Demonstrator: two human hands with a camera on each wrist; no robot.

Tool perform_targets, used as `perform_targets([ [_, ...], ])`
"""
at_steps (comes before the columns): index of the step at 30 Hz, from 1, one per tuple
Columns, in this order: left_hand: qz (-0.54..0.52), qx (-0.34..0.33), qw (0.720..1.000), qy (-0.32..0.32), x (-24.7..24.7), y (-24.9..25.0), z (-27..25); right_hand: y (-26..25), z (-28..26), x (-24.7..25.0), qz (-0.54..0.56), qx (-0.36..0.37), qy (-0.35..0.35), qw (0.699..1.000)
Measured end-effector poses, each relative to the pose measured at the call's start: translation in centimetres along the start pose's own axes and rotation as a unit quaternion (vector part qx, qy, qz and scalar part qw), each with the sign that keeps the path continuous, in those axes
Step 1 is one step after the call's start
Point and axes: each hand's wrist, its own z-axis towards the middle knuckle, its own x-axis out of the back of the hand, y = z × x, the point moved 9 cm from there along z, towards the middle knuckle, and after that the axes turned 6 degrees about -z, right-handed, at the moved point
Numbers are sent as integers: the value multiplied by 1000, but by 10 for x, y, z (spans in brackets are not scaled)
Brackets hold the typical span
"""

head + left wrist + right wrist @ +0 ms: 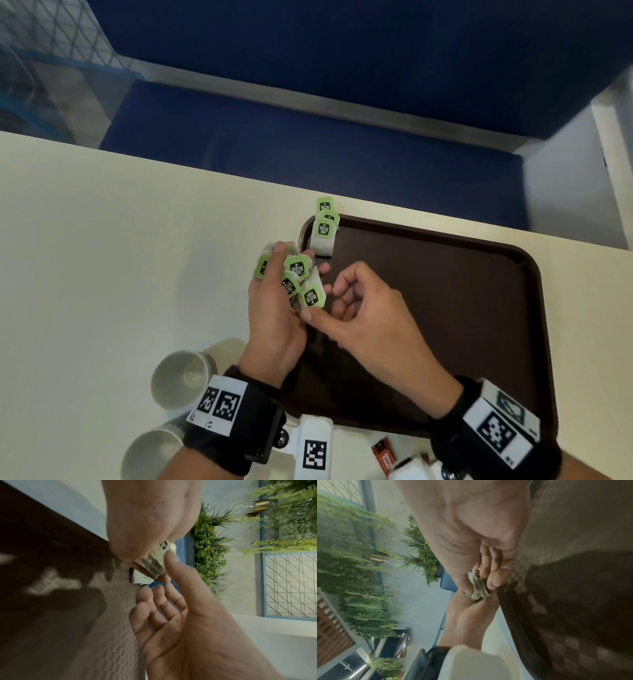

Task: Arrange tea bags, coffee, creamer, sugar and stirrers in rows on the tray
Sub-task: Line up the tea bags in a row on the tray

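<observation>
Tray [445,291]: dark brown, on the cream table [102,257]; a few tea bags with green tags [323,236] lie stacked at its far left corner, one tag reaching past the rim onto the table.
Cups [181,377]: two white cups on the table near the left wrist; what is in them cannot be told.
Packets [385,457]: small red-and-brown ones on the table at the tray's near edge.
Left hand [274,318]: raised over the tray's left edge, palm turned up, fingers curled round a loose bunch of tea bags [294,277].
Right hand [363,308]: just beside the left, fingers bent, thumb and forefinger pinching one tea bag of the bunch [477,588].
</observation>
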Motion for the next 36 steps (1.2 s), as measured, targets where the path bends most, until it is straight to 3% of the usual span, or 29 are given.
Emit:
perform_targets([
  [7,-15,3,1000,18,9,-2,-1,-4,4,13,7,17,43,999],
  [13,-27,8,999,25,13,-4,-5,1,11,7,0,-46,11,999],
  [19,-37,13,998,43,16,-3,-5,-8,13,12,4,-13,30,999],
  [26,-47,35,998,33,18,-2,-10,-26,24,32,106,14,42,993],
  [30,-36,14,999,39,22,9,-15,-33,49,43,9,71,55,996],
  [36,-30,2,999,41,28,18,-16,-15,91,10,-165,67,-43,983],
])
